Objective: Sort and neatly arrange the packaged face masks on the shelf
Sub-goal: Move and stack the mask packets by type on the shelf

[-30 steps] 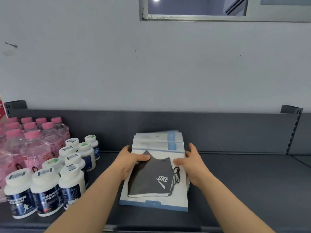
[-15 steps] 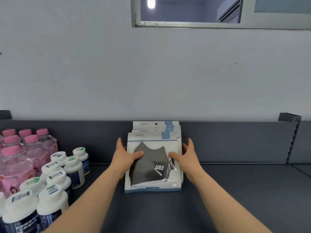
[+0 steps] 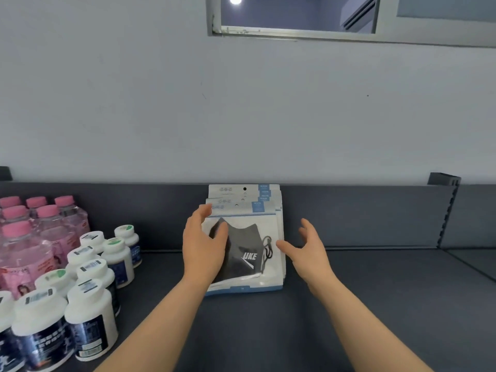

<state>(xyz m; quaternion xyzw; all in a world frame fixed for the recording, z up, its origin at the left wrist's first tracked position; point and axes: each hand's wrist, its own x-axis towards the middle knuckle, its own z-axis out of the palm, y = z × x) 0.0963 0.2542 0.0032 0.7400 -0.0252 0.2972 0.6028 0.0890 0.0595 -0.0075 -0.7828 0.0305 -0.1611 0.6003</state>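
Squaring a stack of mask packs (image 3: 264, 226) that leans against the back panel (image 3: 349, 210) of the shelf (image 3: 375, 304) — left hand (image 3: 204, 245) rests relaxed on its left edge, right hand (image 3: 308, 253) hovers slack-fingered alongside. Next, likely: nudge edges flush.

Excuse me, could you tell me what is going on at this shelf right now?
A person is tidying a stack of packaged face masks that appears to lean against the back of the dark shelf. The left hand rests on the front pack, while the right hand is open beside the stack's right edge. To the left stand white bottles and pink-capped bottles.
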